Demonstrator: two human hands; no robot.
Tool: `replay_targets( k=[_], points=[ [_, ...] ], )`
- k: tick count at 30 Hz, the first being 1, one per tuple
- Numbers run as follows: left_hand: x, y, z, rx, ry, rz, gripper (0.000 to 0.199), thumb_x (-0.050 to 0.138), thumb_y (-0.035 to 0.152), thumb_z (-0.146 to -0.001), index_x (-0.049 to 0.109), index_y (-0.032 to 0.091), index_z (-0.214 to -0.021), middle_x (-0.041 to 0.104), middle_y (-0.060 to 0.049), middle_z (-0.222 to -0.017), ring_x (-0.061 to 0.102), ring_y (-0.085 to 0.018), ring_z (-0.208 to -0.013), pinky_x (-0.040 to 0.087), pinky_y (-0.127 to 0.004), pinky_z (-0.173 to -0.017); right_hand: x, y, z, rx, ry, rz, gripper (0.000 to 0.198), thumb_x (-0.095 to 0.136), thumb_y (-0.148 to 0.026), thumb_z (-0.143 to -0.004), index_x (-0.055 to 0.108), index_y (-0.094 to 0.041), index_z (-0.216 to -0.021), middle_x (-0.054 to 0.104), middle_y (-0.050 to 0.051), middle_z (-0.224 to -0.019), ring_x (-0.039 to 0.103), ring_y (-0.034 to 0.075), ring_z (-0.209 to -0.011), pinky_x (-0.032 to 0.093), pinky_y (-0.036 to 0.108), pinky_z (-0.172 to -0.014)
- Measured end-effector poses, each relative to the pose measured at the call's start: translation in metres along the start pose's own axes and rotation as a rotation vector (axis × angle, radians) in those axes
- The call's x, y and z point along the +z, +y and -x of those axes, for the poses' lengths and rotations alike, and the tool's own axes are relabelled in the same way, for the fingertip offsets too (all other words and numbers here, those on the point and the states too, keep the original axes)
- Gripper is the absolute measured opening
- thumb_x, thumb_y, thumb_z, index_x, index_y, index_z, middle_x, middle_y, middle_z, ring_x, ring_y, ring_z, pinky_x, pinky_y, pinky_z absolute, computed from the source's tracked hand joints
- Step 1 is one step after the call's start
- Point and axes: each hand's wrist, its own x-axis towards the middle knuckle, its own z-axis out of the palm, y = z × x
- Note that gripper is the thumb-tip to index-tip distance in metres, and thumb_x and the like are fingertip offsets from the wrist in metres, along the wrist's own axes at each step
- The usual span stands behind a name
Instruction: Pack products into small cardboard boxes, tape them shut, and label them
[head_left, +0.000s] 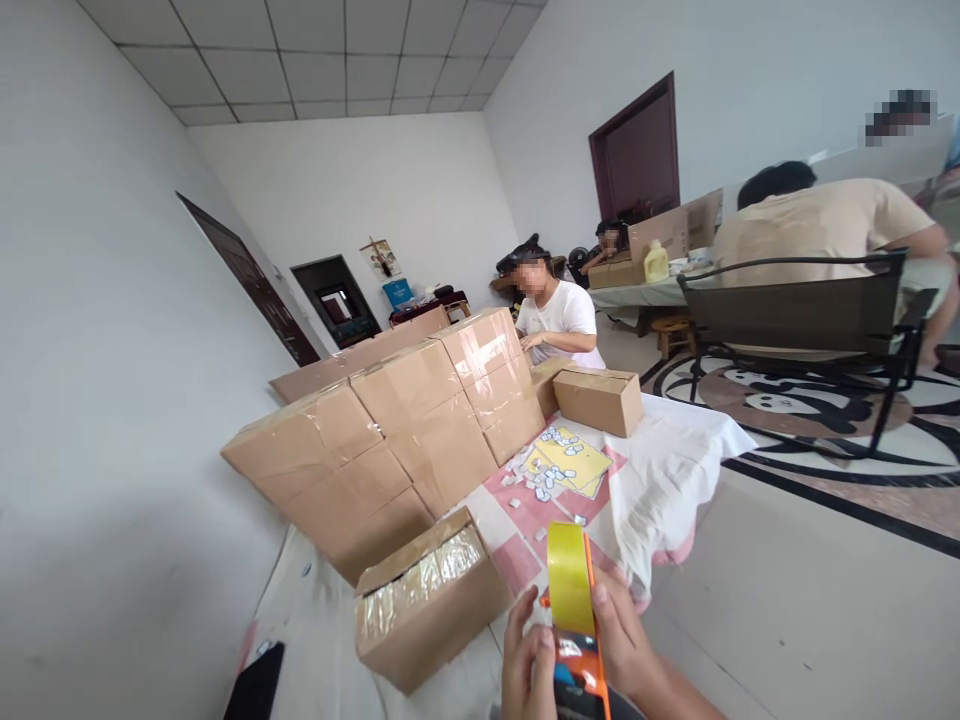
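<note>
A tape dispenser (570, 580) with a wide roll of yellow tape and orange edges is held up in front of me, over the near side of the table. My right hand (626, 635) grips it from the right, thumb against its orange side. On the other side my left hand (529, 660) has its fingers curled against the lower part of the dispenser. Just left of the hands lies a cardboard box (431, 610) with shiny clear tape across its top. Beyond the dispenser, small white pieces (547, 480) are scattered on and around a yellow sheet (589, 465).
Stacked, taped cardboard boxes (420, 420) form a wall along the table. Another closed box (598, 400) stands at the far end, near a person in a white shirt (562, 315). A white cloth (675, 460) covers the table. Right, someone sits in a dark chair (795, 300).
</note>
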Motion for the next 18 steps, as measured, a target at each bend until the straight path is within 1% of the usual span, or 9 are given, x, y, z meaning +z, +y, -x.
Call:
replay_targets(
  k=[3, 5, 7, 9, 11, 13, 15, 17, 18],
  points=[
    [0.008, 0.005, 0.006, 0.036, 0.036, 0.023, 0.065, 0.054, 0.08, -0.077, 0.072, 0.02, -0.06, 0.065, -0.019, -0.125, 0.061, -0.033, -0.117, 0.049, -0.041, -0.102, -0.003, -0.004, -0.002, -0.084, -0.063, 0.056, 0.059, 0.029, -0.057, -0.102, 0.076, -0.023, -0.09, 0.075, 0.01, -0.084, 0.07, 0.029, -0.079, 0.059, 0.043, -0.071],
    [0.009, 0.013, 0.009, 0.034, 0.04, 0.06, 0.065, 0.057, 0.08, -0.076, 0.07, 0.02, -0.054, 0.067, -0.017, -0.111, 0.064, -0.031, -0.105, 0.052, -0.037, -0.092, -0.005, -0.006, -0.004, -0.112, -0.096, 0.086, 0.061, 0.025, -0.054, -0.103, 0.071, -0.023, -0.078, 0.071, 0.009, -0.074, 0.067, 0.027, -0.072, 0.057, 0.041, -0.067],
    [0.007, 0.021, 0.011, 0.011, 0.055, 0.073, 0.065, 0.059, 0.08, -0.075, 0.07, 0.019, -0.052, 0.065, -0.015, -0.096, 0.064, -0.028, -0.096, 0.052, -0.034, -0.084, -0.007, -0.006, -0.007, -0.147, -0.136, 0.093, 0.059, 0.026, -0.052, -0.103, 0.066, -0.023, -0.07, 0.067, 0.007, -0.067, 0.064, 0.025, -0.065, 0.054, 0.04, -0.064],
    [0.005, 0.027, 0.015, -0.023, 0.053, 0.072, 0.065, 0.059, 0.079, -0.075, 0.071, 0.019, -0.054, 0.061, -0.01, -0.082, 0.061, -0.023, -0.081, 0.05, -0.032, -0.075, -0.007, -0.004, -0.014, -0.195, -0.18, 0.07, 0.057, 0.028, -0.051, -0.103, 0.059, -0.023, -0.063, 0.061, 0.005, -0.061, 0.059, 0.023, -0.059, 0.051, 0.038, -0.061],
    [0.003, 0.028, 0.019, -0.062, 0.004, 0.09, 0.065, 0.058, 0.079, -0.076, 0.071, 0.019, -0.056, 0.056, -0.006, -0.068, 0.056, -0.018, -0.066, 0.046, -0.031, -0.067, -0.008, -0.004, -0.026, -0.18, -0.149, 0.046, 0.058, 0.029, -0.053, -0.102, 0.05, -0.024, -0.057, 0.053, 0.003, -0.055, 0.051, 0.02, -0.053, 0.045, 0.035, -0.056],
    [0.005, 0.026, 0.023, -0.086, -0.036, 0.082, 0.067, 0.056, 0.08, -0.077, 0.07, 0.019, -0.055, 0.052, -0.003, -0.061, 0.05, -0.016, -0.058, 0.042, -0.031, -0.061, -0.008, -0.009, -0.042, -0.052, -0.018, 0.029, 0.059, 0.032, -0.06, -0.099, 0.041, -0.025, -0.053, 0.044, 0.001, -0.05, 0.042, 0.018, -0.048, 0.038, 0.033, -0.051],
    [0.007, 0.022, 0.027, -0.078, -0.039, 0.016, 0.069, 0.052, 0.082, -0.077, 0.069, 0.02, -0.053, 0.052, -0.003, -0.059, 0.047, -0.015, -0.055, 0.038, -0.031, -0.057, -0.007, -0.019, -0.056, 0.156, 0.141, -0.026, 0.058, 0.036, -0.066, -0.096, 0.038, -0.025, -0.055, 0.042, 0.0, -0.049, 0.04, 0.017, -0.048, 0.034, 0.032, -0.048],
    [0.007, 0.021, 0.031, -0.031, -0.035, -0.081, 0.071, 0.046, 0.082, -0.081, 0.071, 0.021, -0.055, 0.057, -0.006, -0.061, 0.05, -0.016, -0.055, 0.038, -0.032, -0.055, -0.005, -0.033, -0.062, 0.325, 0.223, -0.153, 0.056, 0.038, -0.068, -0.094, 0.045, -0.025, -0.06, 0.049, 0.002, -0.054, 0.045, 0.019, -0.052, 0.038, 0.032, -0.049],
    [0.006, 0.021, 0.033, 0.016, -0.036, -0.147, 0.07, 0.044, 0.08, -0.083, 0.072, 0.022, -0.056, 0.06, -0.008, -0.063, 0.053, -0.018, -0.057, 0.04, -0.034, -0.057, -0.004, -0.04, -0.06, 0.384, 0.216, -0.237, 0.054, 0.037, -0.068, -0.095, 0.049, -0.025, -0.064, 0.054, 0.003, -0.058, 0.049, 0.02, -0.054, 0.041, 0.032, -0.05]
  ],
)
